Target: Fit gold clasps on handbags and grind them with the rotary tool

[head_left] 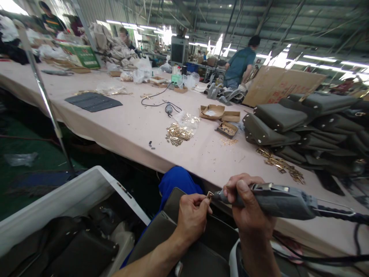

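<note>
In my left hand [193, 216] a small gold-coloured metal fitting [210, 195] is pinched between thumb and fingers. My right hand [250, 204] wraps round a dark corded electric screwdriver [284, 201], whose tip points left and meets or nearly meets the fitting; exact contact is hard to tell. Beneath both hands a dark olive bag piece [170, 202] lies across my lap, over a blue-clothed knee [177, 181]. The screwdriver's cable [343, 214] runs off to the right.
On the table [138, 130] lie a heap of gold fittings [178, 134], small cardboard boxes [213, 111] and a dark flat panel [92, 101]. Stacked olive bags [282, 115] stand at right. A white bin [95, 184] with dark bags is at lower left. A person [240, 63] stands behind the table.
</note>
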Demonstrator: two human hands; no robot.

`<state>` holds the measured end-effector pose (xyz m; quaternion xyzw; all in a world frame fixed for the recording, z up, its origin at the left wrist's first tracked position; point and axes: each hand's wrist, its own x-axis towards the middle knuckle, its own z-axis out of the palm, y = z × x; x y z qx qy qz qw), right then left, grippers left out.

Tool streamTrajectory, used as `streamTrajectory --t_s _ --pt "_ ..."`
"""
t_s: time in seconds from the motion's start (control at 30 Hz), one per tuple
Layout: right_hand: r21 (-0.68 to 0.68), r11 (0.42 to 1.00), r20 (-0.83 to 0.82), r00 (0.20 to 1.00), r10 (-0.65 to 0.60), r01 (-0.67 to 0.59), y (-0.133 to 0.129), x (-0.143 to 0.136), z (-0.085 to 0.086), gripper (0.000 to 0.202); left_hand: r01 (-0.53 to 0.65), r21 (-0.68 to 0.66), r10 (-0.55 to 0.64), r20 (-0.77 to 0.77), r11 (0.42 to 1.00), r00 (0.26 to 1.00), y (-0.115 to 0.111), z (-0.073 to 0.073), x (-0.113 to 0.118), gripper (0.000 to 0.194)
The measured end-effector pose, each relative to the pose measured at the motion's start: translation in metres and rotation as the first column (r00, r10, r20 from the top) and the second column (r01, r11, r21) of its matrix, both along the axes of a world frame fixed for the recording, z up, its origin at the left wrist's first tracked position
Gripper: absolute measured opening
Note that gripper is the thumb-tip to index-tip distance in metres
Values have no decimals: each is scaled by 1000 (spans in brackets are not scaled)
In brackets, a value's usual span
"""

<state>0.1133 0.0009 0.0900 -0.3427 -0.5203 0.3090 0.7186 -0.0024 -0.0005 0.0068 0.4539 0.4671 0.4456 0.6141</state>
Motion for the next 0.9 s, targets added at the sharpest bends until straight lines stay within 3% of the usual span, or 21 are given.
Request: streamTrajectory --t_s 0.33,0.53,0.9 --pt "0 1000 -13 1000 -16 16 2 -1 -1 11 19 -36 -18 30 999 999 -2 8 -1 37" --pt "-33 999 10 1000 -21 22 2 -1 1 11 5 5 -5 28 1000 1000 0 3 -2 37" --pt "-156 975 64 984 168 -156 11 5 -4 17 44 -7 -43 169 999 985 -7 -7 -7 37"
